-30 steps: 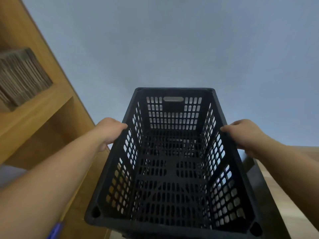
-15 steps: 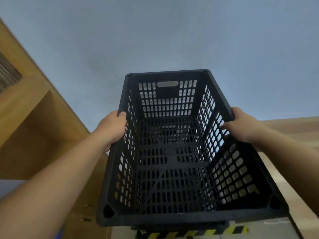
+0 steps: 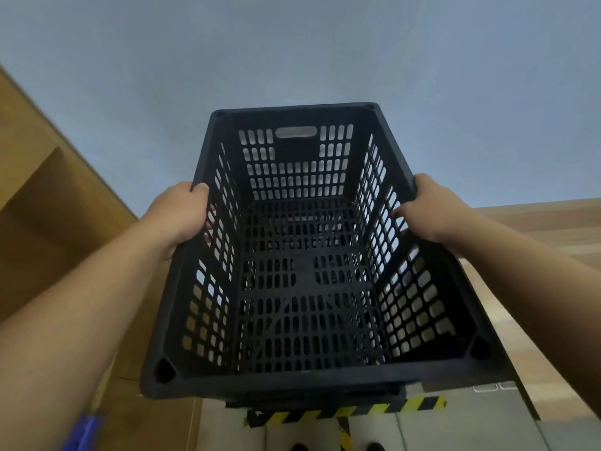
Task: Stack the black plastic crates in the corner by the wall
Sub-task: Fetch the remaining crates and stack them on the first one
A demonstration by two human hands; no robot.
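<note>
A black perforated plastic crate [image 3: 302, 288] fills the middle of the head view, open side up and empty. My left hand [image 3: 180, 214] grips its left rim, fingers curled over the edge. On the right rim my right hand [image 3: 429, 209] holds the crate the same way. Just under its near edge a strip of another black crate [image 3: 309, 400] shows; most of that one is hidden.
A pale blue-grey wall [image 3: 292, 53] stands right behind the crate. A wooden shelf unit [image 3: 48, 203] runs along the left. Wood panelling [image 3: 536, 229] lies to the right. Yellow-black hazard tape [image 3: 351, 410] marks the grey floor below. A blue object [image 3: 83, 432] shows at bottom left.
The crate has come lower and slightly closer in the view, its near edge now over the hazard tape. Both hands keep their grip on the rims. The view has tilted down.
</note>
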